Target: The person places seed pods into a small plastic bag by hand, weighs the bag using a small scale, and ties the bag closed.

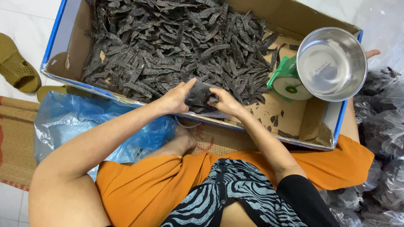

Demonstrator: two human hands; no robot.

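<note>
A large cardboard box (75, 40) with blue edges holds a heap of dark dried pods (168, 42). Over its near edge, my left hand (174, 98) and my right hand (225, 102) together grip a small clear plastic bag (200, 96) filled with dark pods. Each hand pinches one side of the bag. Inside the box at the right stands a green kitchen scale (286, 80) topped with an empty steel bowl (332, 63).
A blue plastic bag (84, 122) lies left of my lap on a woven mat (17, 143). Filled clear bags of pods (383, 126) are piled at the right. An olive sandal (17, 65) rests on the white tile floor at the left.
</note>
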